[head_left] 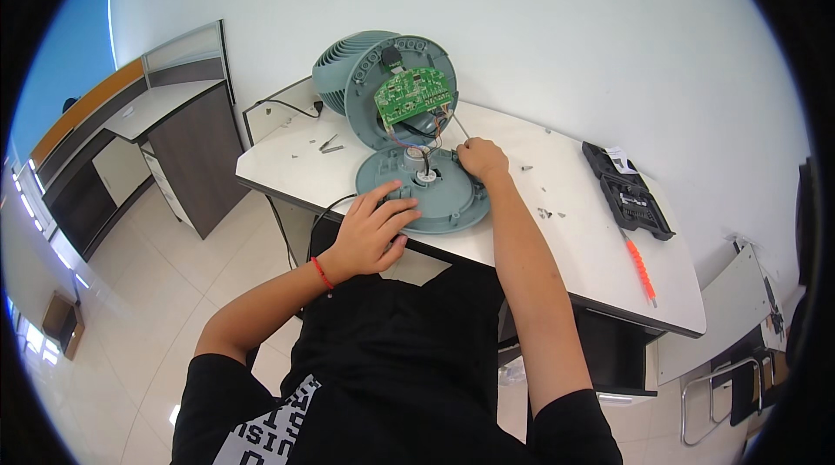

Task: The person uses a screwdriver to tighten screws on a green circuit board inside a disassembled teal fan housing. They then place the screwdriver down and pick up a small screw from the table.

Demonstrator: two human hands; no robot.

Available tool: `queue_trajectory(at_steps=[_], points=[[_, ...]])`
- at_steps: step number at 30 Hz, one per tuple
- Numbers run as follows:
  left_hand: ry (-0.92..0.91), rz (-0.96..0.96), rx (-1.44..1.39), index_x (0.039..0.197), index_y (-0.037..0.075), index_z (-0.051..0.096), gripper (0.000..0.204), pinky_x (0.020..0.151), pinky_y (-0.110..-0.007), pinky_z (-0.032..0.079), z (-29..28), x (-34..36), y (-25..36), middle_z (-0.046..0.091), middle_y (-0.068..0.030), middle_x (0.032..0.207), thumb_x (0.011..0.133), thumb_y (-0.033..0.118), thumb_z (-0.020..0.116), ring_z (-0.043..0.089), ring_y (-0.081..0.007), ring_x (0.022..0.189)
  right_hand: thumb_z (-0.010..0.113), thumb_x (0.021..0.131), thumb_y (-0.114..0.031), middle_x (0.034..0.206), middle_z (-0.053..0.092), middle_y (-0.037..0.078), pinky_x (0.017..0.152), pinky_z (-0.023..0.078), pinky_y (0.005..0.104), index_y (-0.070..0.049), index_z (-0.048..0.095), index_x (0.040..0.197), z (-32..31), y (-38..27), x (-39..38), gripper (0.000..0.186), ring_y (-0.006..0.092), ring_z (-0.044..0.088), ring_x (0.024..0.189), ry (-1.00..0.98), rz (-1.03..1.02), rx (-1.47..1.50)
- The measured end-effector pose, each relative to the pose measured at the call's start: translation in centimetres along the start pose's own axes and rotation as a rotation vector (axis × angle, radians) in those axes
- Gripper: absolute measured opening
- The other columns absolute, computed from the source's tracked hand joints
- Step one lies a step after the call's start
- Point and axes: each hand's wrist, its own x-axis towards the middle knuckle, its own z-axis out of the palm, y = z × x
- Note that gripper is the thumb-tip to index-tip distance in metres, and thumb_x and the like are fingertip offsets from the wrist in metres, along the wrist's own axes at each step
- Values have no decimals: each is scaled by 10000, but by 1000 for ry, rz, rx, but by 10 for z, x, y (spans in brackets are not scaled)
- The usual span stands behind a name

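A grey-green fan stands opened up on the white table. Its round base plate (448, 214) lies flat, and the tilted housing (355, 104) behind it exposes a green circuit board (413, 96). Thin coloured wires (416, 138) run from the board to the middle of the base. My left hand (372, 234) rests on the base's near left edge, fingers spread and stretched out. At the base's far right edge, my right hand (483, 158) is closed, with a thin metal shaft (461, 127) sticking up beside its fingers toward the housing; its tip and exact kind are unclear.
On the right are a black tool case (628, 191) and a screwdriver with an orange handle (640, 270). Small screws (545, 214) lie right of the base. Left of the fan are slim metal pieces (330, 146) and a black cable (291, 107). A white wall rises behind.
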Motion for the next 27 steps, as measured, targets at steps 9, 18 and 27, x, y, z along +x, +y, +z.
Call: queue_trajectory(at_steps=[9, 18, 27], points=[[-6, -4, 15, 1214, 95, 656, 429, 1015, -472, 433, 1, -2, -1, 630, -65, 1318, 796, 179, 605, 495, -365, 1342, 498, 911, -406, 1221, 708, 170, 989, 523, 456, -144, 758, 1142, -3, -4, -3, 436, 356, 667, 1142, -13, 8, -6], [0, 6, 7, 1215, 92, 656, 425, 1009, -471, 430, 0, 0, 0, 630, -65, 1316, 802, 184, 607, 492, -365, 1343, 499, 914, -404, 1219, 711, 165, 988, 525, 455, -142, 755, 1152, -3, -1, -3, 437, 353, 669, 1139, -8, 0, -14], [-12, 11, 8, 1230, 96, 641, 432, 1011, -468, 428, -1, -1, -1, 609, -69, 1317, 807, 183, 629, 475, -362, 1349, 498, 917, -404, 1221, 711, 163, 983, 527, 453, -144, 751, 1159, -4, -4, -4, 436, 351, 671, 1136, -24, 8, -14]])
